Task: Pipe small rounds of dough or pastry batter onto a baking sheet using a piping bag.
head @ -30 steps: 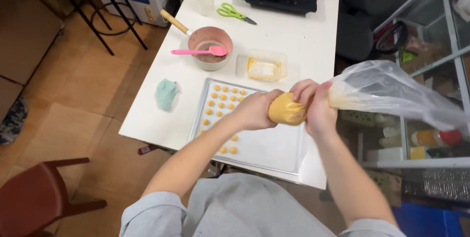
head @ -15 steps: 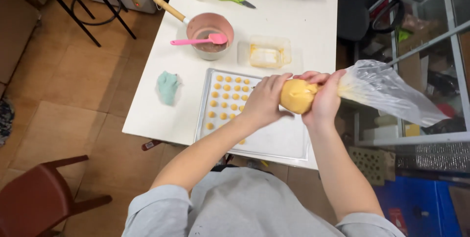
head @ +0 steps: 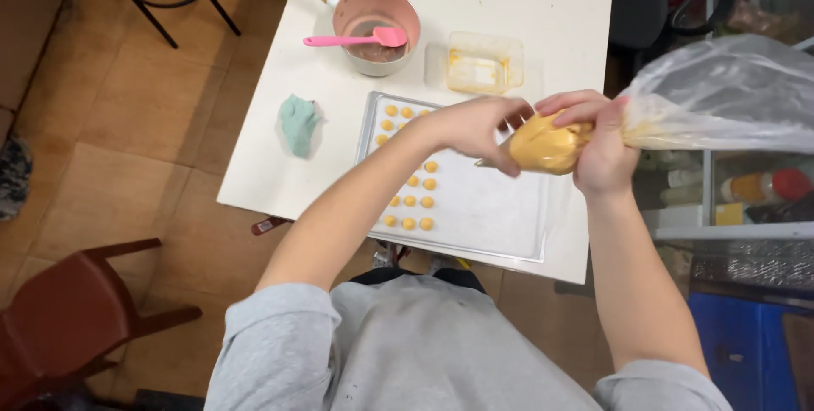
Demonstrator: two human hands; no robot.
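Both hands grip a soft, batter-filled piping bag [head: 551, 144] at frame centre-right: right hand [head: 602, 144] clamped round it, left hand [head: 479, 127] pinching its tip, above the tray's [head: 500, 216] bare half beside dotted rows on the white worktop [head: 543, 12].

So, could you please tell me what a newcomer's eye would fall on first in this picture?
First, the clear piping bag of yellow-orange batter, gripped by both hands above the table: right hand around its twisted neck, left hand at its tip. Beneath lies the baking tray with rows of small yellow dots on its left side. Behind stands a pink saucepan holding a pink spatula.
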